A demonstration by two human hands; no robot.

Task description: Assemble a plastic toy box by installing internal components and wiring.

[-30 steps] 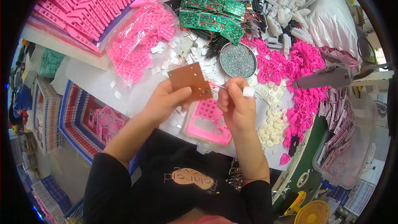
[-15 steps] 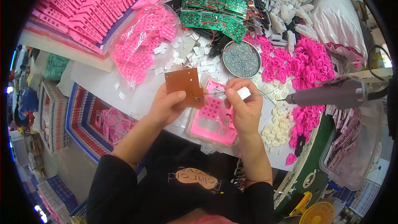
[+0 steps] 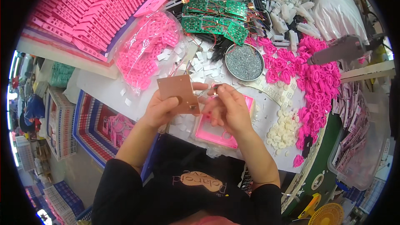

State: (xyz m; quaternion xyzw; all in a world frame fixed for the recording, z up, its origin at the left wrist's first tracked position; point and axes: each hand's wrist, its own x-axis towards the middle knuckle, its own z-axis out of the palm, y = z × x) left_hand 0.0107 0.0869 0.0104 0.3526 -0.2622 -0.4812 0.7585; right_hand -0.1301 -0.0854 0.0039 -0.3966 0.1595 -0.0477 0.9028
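My left hand (image 3: 160, 107) is closed on a flat brown circuit board (image 3: 173, 88), thumb across its face. The board is tilted up, above the white work surface. Close by on the right, my right hand (image 3: 232, 110) pinches a small dark piece (image 3: 215, 87) between thumb and fingertips, with its other fingers curled loosely. The piece is too small to name. Under my right hand lies a bright pink plastic housing (image 3: 208, 135), its upper part hidden by my fingers.
Beyond my hands are a round dish of screws (image 3: 244, 62), green circuit boards (image 3: 214, 14) with wires and a bag of pink keypads (image 3: 146, 46). Pink rings (image 3: 321, 79) and cream discs (image 3: 283, 131) lie on the right. A grey power screwdriver (image 3: 339, 51) hangs above the rings.
The white piece in my right hand is gone from view, and that hand has shifted left. My left hand has tilted the board and moved slightly left. The power screwdriver has swung up and away.
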